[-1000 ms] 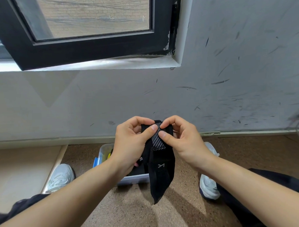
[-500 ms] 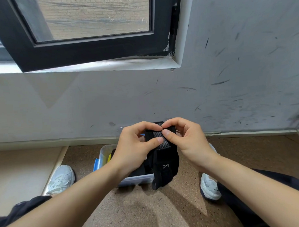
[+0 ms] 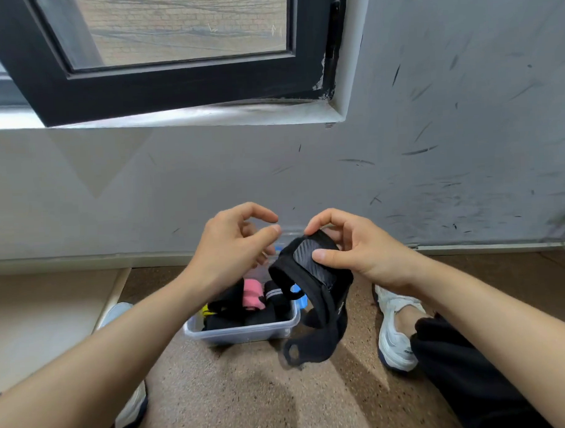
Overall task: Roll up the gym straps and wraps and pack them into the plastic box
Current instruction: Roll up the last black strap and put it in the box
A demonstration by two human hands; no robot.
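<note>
- We are sitting on a brown speckled floor [image 3: 250,403], facing a grey wall [image 3: 433,142] that is carrying many dark scuff marks.
- A black-framed window [image 3: 178,82] is standing above us, its sash tilted open over a pale sill, with brick showing through the glass.
- A pale skirting strip is running along the foot of the wall, and a lighter beige patch of floor [image 3: 36,321] is lying to our left.
- Our right hand [image 3: 357,249] is pinching a black wrap [image 3: 313,277] between thumb and curled fingers, holding it in the air above the right end of the box; its loose tail is dangling down toward the floor.
- Our left hand [image 3: 234,245] is hanging half open just beside the wrap, fingers curled, gripping nothing.
- The clear plastic box [image 3: 244,333] is resting on the floor between our white shoes, and it is holding black rolls, a pink roll [image 3: 253,297] and something yellow.
- A thin cable is trailing along the wall at far right.
</note>
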